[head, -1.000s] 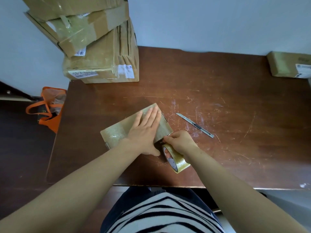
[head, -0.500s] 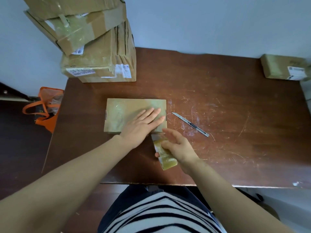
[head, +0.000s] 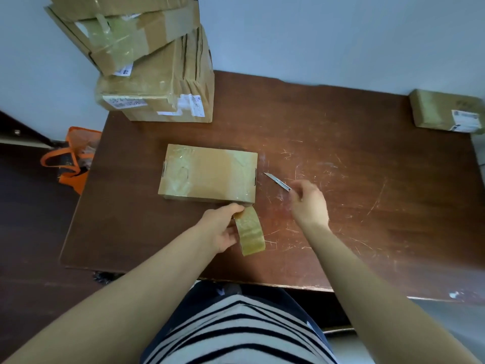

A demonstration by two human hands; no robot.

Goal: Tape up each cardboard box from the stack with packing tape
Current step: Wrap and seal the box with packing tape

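Note:
A flat cardboard box (head: 210, 173) lies on the brown table (head: 341, 153), its top glossy with clear tape. A strip of tape runs from the box's near right corner to the yellowish tape roll (head: 250, 233), which stands on edge just in front of it. My left hand (head: 221, 228) grips the roll from the left, thumb near the box's edge. My right hand (head: 309, 203) is blurred and sits over the handle end of the utility knife (head: 277, 181), right of the box. Whether its fingers hold the knife is unclear.
A leaning stack of cardboard boxes (head: 154, 72) stands at the table's far left corner. One small labelled box (head: 446, 111) sits at the far right edge. An orange bag (head: 72, 158) lies on the floor to the left.
My left hand came off the box top and took the tape roll. My right hand let go of the roll and moved right to the knife. The box now lies square.

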